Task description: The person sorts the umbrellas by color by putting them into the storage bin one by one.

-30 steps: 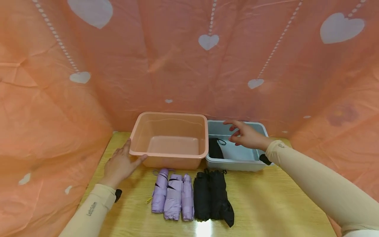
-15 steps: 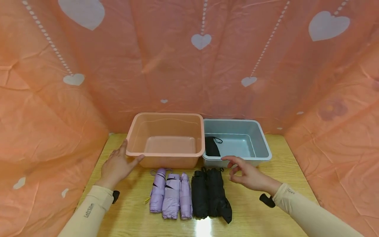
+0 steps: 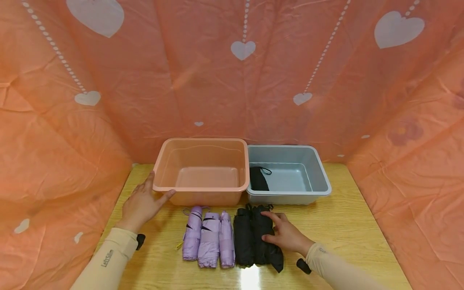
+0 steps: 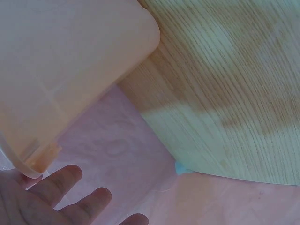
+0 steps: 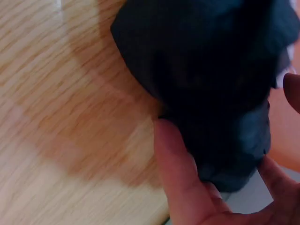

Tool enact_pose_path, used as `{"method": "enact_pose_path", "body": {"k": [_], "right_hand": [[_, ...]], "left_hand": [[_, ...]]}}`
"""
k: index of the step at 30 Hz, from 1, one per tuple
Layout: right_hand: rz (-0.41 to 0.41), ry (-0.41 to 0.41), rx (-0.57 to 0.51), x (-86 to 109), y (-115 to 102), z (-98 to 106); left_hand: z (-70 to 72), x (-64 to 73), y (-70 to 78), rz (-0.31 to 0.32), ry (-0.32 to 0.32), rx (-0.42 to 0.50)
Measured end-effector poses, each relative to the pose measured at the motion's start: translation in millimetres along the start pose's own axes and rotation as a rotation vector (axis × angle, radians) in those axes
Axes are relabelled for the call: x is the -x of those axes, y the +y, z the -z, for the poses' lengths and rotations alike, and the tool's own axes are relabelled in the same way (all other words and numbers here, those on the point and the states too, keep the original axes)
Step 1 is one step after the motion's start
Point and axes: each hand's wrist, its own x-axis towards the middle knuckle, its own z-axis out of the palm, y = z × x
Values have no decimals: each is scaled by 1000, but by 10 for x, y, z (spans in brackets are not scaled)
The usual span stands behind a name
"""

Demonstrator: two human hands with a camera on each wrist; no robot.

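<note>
My left hand (image 3: 139,205) rests against the near left corner of the peach plastic tub (image 3: 203,189), thumb along the front rim and fingers spread at its side. In the left wrist view, these fingers (image 4: 86,206) are extended past the tub's corner. My right hand (image 3: 288,235) is over the rightmost black folded umbrella (image 3: 262,229), with thumb and fingers on its two sides. The right wrist view shows this umbrella (image 5: 215,108) between thumb and fingers, flat on the table. Another black folded umbrella (image 3: 244,237) lies alongside it.
Left of the black pair lie three purple folded umbrellas (image 3: 209,241). A grey-blue tub (image 3: 290,197) stands right of the peach one, holding a black folded umbrella (image 3: 259,179) at its left end. Orange cloth (image 3: 203,80) hangs behind and beside the wooden table (image 3: 348,225).
My right hand has come down from above the grey-blue tub, toward me and then left onto the rightmost black umbrella. My left hand has stayed at the peach tub.
</note>
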Motion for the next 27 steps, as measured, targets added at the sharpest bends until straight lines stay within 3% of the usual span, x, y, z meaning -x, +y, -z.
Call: {"method": "enact_pose_path", "body": {"k": [11,19,27], "right_hand": [[-17,-60,105,-96,-85,-69],[-35,-19,190,-167,-95,-162],[-78,-14,94,-261,-116,-203]], "left_hand": [[-12,-4,5,16,-9,2],[-11,-4,10,10,1,3],[-2,-4,10,8,-4,-1]]}}
